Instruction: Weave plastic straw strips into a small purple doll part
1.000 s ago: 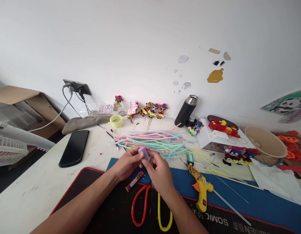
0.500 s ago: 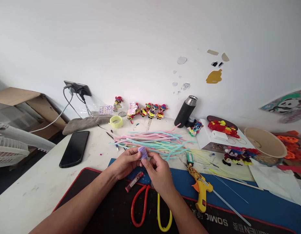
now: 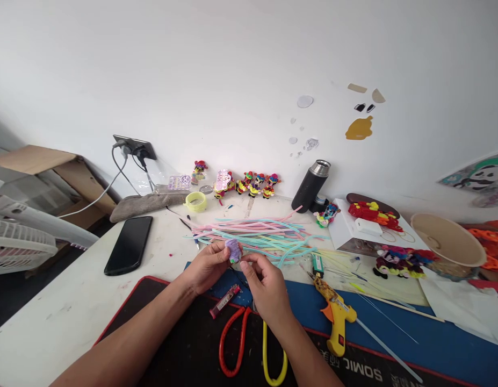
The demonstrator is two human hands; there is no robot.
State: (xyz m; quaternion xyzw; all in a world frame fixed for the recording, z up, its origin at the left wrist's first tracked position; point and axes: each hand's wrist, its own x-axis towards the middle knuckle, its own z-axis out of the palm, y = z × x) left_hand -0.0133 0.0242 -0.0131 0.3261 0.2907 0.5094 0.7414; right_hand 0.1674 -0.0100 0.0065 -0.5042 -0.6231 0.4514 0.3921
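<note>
Between the thumb and fingers of my left hand (image 3: 210, 266) is a small purple fuzzy piece (image 3: 232, 250) with a bit of green at its lower edge. My right hand (image 3: 267, 282) is just right of it, thumb and forefinger pinched together; what they hold, if anything, I cannot make out. A thin dark strand hangs below the purple piece. Under the hands lie a small red labelled tube (image 3: 225, 301) and a tool with a red loop handle (image 3: 232, 341) and a yellow loop handle (image 3: 275, 352), its working end hidden.
Pink and blue pipe cleaners (image 3: 249, 234) lie behind my hands. A yellow glue gun (image 3: 337, 317) rests right, near a green-labelled lighter (image 3: 317, 265). Around are a phone (image 3: 128, 245), tape roll (image 3: 196, 201), black flask (image 3: 311, 185), small dolls (image 3: 257, 185) and a beige bowl (image 3: 448, 239).
My right fingers have come away from the purple piece, leaving a small gap. The purple piece has turned a little in my left hand. The view has shifted slightly left.
</note>
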